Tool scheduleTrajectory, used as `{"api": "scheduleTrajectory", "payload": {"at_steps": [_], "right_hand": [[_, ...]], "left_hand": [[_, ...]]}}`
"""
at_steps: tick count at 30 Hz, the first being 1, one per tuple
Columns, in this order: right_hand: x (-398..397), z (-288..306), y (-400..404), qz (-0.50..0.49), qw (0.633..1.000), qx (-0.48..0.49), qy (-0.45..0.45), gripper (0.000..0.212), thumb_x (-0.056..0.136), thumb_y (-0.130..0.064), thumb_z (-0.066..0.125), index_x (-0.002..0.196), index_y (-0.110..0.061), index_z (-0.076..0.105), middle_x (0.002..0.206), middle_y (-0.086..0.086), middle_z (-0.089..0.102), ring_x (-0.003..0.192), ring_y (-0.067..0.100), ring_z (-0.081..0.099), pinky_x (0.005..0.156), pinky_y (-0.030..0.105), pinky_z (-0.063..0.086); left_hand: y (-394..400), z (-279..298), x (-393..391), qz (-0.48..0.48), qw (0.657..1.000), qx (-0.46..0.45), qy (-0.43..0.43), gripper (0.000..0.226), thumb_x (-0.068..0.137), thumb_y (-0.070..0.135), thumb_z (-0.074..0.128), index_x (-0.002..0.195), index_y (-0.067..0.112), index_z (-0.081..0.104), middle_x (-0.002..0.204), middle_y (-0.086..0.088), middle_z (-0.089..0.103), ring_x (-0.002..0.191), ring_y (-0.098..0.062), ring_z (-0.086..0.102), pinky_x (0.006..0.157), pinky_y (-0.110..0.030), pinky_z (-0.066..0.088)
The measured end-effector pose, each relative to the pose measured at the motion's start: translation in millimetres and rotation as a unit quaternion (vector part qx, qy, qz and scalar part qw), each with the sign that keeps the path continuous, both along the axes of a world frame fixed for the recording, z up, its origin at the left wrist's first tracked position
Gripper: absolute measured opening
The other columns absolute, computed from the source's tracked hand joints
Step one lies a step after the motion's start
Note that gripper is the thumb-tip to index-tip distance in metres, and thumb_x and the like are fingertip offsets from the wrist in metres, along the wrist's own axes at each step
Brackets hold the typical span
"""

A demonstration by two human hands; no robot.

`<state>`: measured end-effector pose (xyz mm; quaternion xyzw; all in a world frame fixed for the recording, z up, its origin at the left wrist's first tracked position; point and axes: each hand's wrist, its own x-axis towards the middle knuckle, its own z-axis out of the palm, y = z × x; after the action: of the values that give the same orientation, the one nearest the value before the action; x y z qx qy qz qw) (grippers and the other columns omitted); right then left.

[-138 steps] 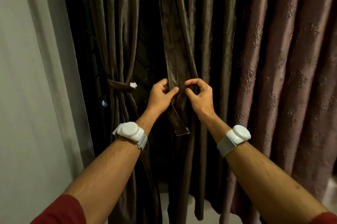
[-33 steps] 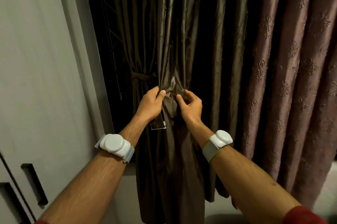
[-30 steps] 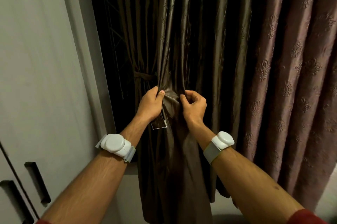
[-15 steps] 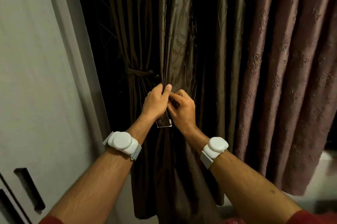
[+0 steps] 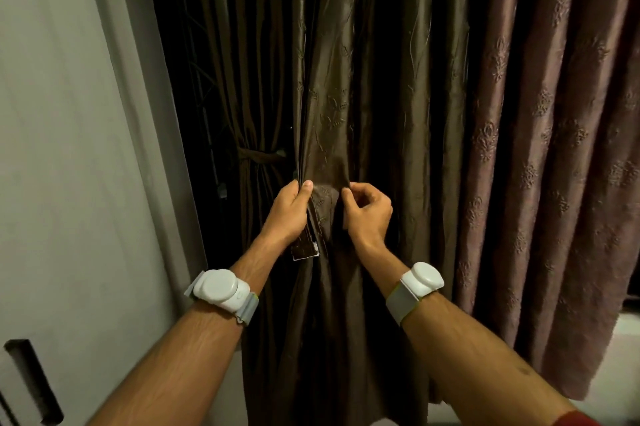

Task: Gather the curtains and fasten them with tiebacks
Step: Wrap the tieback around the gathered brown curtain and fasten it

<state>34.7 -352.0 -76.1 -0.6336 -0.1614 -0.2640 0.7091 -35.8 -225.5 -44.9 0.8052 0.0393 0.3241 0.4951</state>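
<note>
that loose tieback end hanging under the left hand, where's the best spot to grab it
Probably pinch the tieback end at its free, white-edged tip, coming from below and the front with the right hand. The strip hangs flat against the brown curtain, its upper part hidden under the left hand, so only the bottom is clear.

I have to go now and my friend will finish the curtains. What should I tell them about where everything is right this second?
Left hand: shut on the brown curtain's left edge, with the tieback strap's white-edged end hanging just below it.
Right hand: pinching the same curtain from the right, so the fabric bunches between both hands.
Done: the narrow curtain by the wall is already gathered and tied with its own tieback.
Left: wrap the strap around this bunch and fasten it. The patterned mauve curtain on the right hangs loose, with no tieback showing on it.
</note>
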Motion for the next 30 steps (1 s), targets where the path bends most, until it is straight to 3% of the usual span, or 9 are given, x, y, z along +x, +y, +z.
{"api": "scheduleTrajectory", "payload": {"at_steps": [5,7,11,14,17,21,23,26,30], "right_hand": [[0.9,-14.7,-9.2,0.022,0.993,-0.004,-0.115,0.015,0.089,-0.013,0.075,0.103,-0.018,0.075,0.083,-0.007,0.071,0.074,0.010,0.067,0.068,0.021,0.055],[0.2,-19.8,-7.6,0.051,0.989,-0.018,-0.139,0.019,0.088,-0.010,0.076,0.105,-0.019,0.076,0.083,-0.004,0.071,0.072,0.012,0.067,0.068,0.021,0.054],[0.6,-21.8,-3.5,0.076,0.978,-0.063,-0.182,0.027,0.085,-0.003,0.076,0.109,-0.015,0.078,0.084,-0.002,0.068,0.073,0.015,0.064,0.068,0.029,0.055],[6.2,-20.1,-4.2,0.081,0.975,-0.079,-0.193,0.020,0.085,-0.003,0.075,0.102,-0.011,0.080,0.084,-0.001,0.068,0.075,0.012,0.065,0.070,0.031,0.055],[12.3,-19.2,-9.4,0.101,0.973,-0.078,-0.193,0.018,0.090,-0.009,0.073,0.105,-0.015,0.081,0.092,-0.004,0.067,0.085,0.012,0.066,0.075,0.031,0.055],[23.4,-15.9,-14.9,0.050,0.998,-0.021,-0.036,0.047,0.096,-0.031,0.070,0.141,-0.026,0.059,0.136,-0.005,0.054,0.125,0.012,0.054,0.103,0.031,0.048],[29.8,-8.8,-13.2,0.118,0.990,-0.010,0.079,0.063,0.098,-0.039,0.068,0.153,-0.021,0.045,0.154,0.000,0.047,0.142,0.016,0.044,0.118,0.034,0.038],[33.3,2.1,-9.5,0.278,0.949,0.046,0.141,0.044,0.101,-0.026,0.066,0.137,-0.002,0.063,0.136,0.015,0.067,0.129,0.022,0.062,0.115,0.041,0.047],[33.6,5.3,-10.1,0.215,0.972,0.066,0.064,0.012,0.096,-0.008,0.070,0.102,-0.001,0.078,0.092,0.006,0.078,0.083,0.004,0.073,0.083,0.025,0.059]], "left_hand": [[-8.1,-4.8,13.0,0.031,0.999,-0.034,-0.025,0.035,0.111,0.035,0.044,0.110,0.008,0.066,0.107,-0.015,0.074,0.102,-0.029,0.071,0.096,-0.052,0.056],[-12.9,-6.0,19.3,0.046,0.998,-0.026,-0.020,0.033,0.110,0.037,0.043,0.112,0.013,0.066,0.108,-0.007,0.073,0.103,-0.022,0.070,0.095,-0.047,0.056],[-28.6,-7.9,26.5,0.043,0.999,0.010,0.002,0.042,0.107,0.053,0.040,0.083,0.024,0.058,0.079,0.007,0.064,0.074,-0.006,0.063,0.073,-0.036,0.049],[-32.7,-5.4,26.9,0.040,0.998,0.045,0.014,0.055,0.093,0.074,0.041,0.089,0.024,0.064,0.082,0.008,0.073,0.079,-0.009,0.071,0.076,-0.040,0.057],[-25.8,-3.5,29.0,0.015,0.999,0.039,-0.002,0.052,0.096,0.059,0.047,0.106,0.013,0.068,0.101,-0.008,0.075,0.097,-0.026,0.073,0.093,-0.057,0.056],[-24.9,-4.3,25.9,-0.008,1.000,-0.003,-0.006,0.033,0.104,0.043,0.049,0.112,0.021,0.071,0.106,-0.002,0.078,0.102,-0.019,0.075,0.100,-0.056,0.056],[-26.5,-4.1,23.7,-0.008,1.000,-0.007,-0.001,0.031,0.105,0.042,0.049,0.114,0.023,0.071,0.108,0.001,0.078,0.103,-0.016,0.075,0.101,-0.054,0.057],[-26.8,-1.8,19.0,0.013,1.000,0.022,0.009,0.028,0.106,0.042,0.047,0.112,0.027,0.070,0.105,0.003,0.078,0.102,-0.016,0.074,0.100,-0.053,0.057],[-20.7,0.0,13.9,0.068,0.996,0.050,0.023,0.032,0.108,0.043,0.046,0.109,0.018,0.066,0.103,-0.002,0.074,0.100,-0.022,0.070,0.098,-0.053,0.055]]}}
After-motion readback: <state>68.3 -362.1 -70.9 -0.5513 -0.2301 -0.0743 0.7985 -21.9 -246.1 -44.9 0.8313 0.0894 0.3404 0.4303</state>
